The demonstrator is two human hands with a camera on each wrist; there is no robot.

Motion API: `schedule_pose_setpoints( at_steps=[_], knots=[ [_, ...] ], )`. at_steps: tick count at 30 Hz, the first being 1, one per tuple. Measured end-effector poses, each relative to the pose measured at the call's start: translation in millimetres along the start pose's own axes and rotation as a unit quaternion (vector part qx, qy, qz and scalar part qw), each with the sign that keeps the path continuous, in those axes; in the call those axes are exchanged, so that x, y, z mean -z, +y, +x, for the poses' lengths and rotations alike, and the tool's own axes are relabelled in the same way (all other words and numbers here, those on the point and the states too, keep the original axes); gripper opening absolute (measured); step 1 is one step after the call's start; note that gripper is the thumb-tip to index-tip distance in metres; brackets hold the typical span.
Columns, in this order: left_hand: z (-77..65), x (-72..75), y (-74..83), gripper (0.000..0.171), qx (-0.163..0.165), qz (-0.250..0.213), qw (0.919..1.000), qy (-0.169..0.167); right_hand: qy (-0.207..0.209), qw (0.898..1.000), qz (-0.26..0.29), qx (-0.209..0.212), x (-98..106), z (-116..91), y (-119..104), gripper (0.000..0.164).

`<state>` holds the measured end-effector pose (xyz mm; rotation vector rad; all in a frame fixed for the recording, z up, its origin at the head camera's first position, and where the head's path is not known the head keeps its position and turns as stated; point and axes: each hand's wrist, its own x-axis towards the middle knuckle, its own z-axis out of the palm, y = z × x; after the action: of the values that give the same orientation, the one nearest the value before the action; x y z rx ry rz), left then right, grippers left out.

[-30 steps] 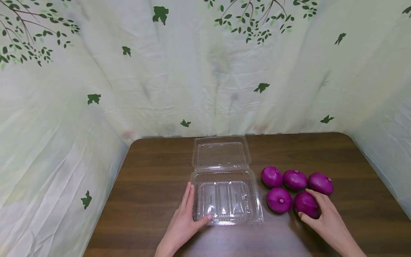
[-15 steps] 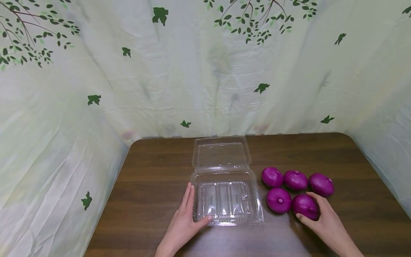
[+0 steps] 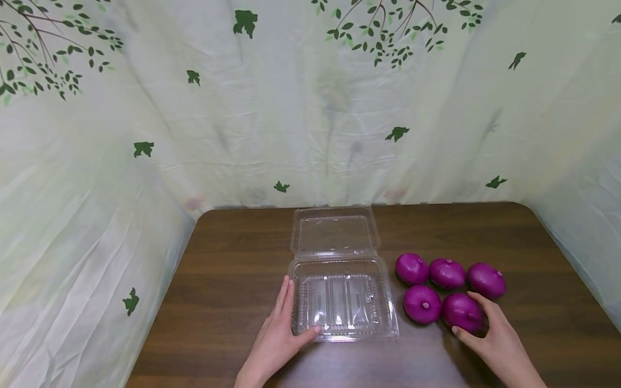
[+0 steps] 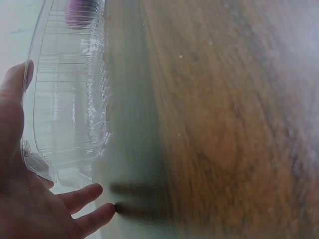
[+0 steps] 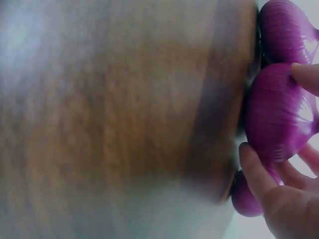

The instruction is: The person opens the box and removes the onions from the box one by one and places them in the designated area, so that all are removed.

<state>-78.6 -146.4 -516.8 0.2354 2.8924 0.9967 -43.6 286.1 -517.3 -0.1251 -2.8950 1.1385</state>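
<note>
An unlidded clear plastic clamshell container (image 3: 339, 302) lies on the table, its lid (image 3: 336, 233) folded back behind it. My left hand (image 3: 277, 337) rests at its front left corner, fingers straight along the left side and thumb on the front rim. In the left wrist view the lower fingers (image 4: 97, 219) are spread beside the container wall. To the right sit several purple-red onions in two rows. My right hand (image 3: 499, 334) curves round the front right onion (image 3: 462, 312), thumb on its near side and fingers on its right; the right wrist view shows thumb (image 5: 306, 77) and fingers against that onion.
Left of the gripped onion is another onion (image 3: 422, 304). Behind them stand a back left onion (image 3: 411, 269), a middle one (image 3: 447, 273) and a right one (image 3: 487, 280). A pale leaf-printed curtain (image 3: 315, 108) surrounds the brown wooden table (image 3: 233, 269).
The front right onion has shifted slightly left, closer to its neighbour, and turned a little under my right hand. That hand then eased slightly right. My left hand and the container have stayed put.
</note>
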Motion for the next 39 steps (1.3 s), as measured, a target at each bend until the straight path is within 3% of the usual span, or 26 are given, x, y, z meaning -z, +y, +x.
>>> schedule_pose_setpoints(
  at_steps=[18,30,35,39],
  knots=[
    [2.7,-2.0,0.7,0.114,-0.012,-0.003,0.9999,0.005,0.016,1.000,0.013,0.001,-1,8,4,0.083],
    [3.0,-1.2,2.3,0.115,-0.009,-0.019,0.9998,0.000,-0.015,1.000,0.012,0.001,0,14,5,0.086],
    [2.8,-2.2,2.1,0.115,-0.010,-0.033,0.9994,0.008,-0.001,1.000,0.011,0.021,2,14,1,0.084],
    [1.8,-1.8,1.5,0.107,-0.017,-0.051,0.9985,0.013,0.032,0.997,0.013,0.063,1,14,-6,0.079]
  ],
)
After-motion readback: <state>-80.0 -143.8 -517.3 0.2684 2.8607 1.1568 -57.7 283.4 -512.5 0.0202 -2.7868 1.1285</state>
